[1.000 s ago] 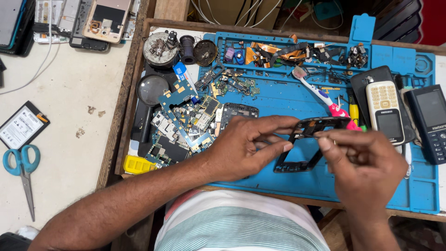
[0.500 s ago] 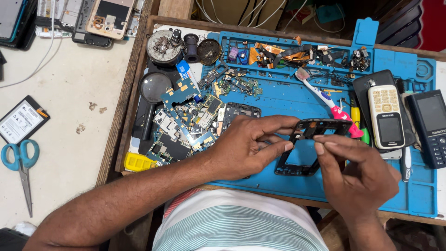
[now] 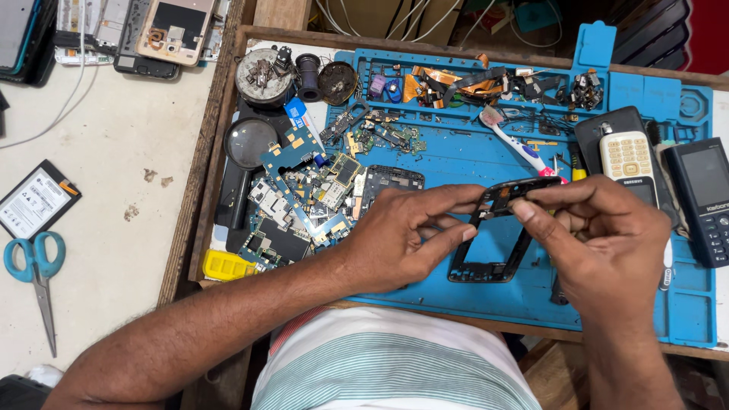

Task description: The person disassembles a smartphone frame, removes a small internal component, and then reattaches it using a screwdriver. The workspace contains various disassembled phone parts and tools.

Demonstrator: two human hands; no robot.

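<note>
Black plastic, a hollow phone frame (image 3: 495, 231) is held just above the blue repair mat (image 3: 471, 156), near the middle of its front edge. The left hand (image 3: 399, 235) pinches the frame's left side between thumb and fingertips; the right hand (image 3: 604, 235) pinches its top end, fingers pressed together. Loose circuit boards (image 3: 304, 205) are heaped at the mat's left edge, and a white keypad phone (image 3: 629, 158) lies toward its right edge.
</note>
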